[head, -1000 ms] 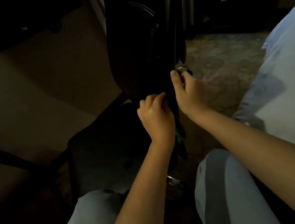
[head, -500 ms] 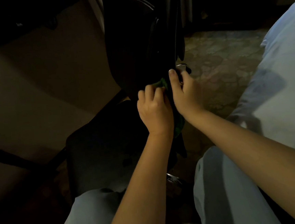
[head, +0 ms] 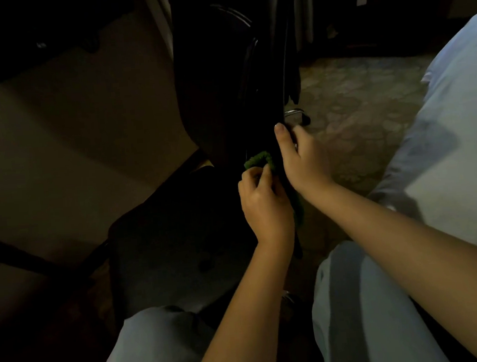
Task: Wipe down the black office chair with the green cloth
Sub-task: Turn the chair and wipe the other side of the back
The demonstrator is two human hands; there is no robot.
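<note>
Dim room: left hand [head: 265,204] pinches cloth [head: 258,160] at chair [head: 218,96].

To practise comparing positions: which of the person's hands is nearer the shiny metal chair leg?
Right. The right hand grips the chair by its edge, just below the metal chair leg; the left hand is lower and further left, pinching the green cloth.

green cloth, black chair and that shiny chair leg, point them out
green fuzzy cloth [head: 258,159]: head view, bunched top fold
black office chair [head: 211,76]: head view, backrest
shiny metal chair leg [head: 293,112]: head view, curved bar
</note>
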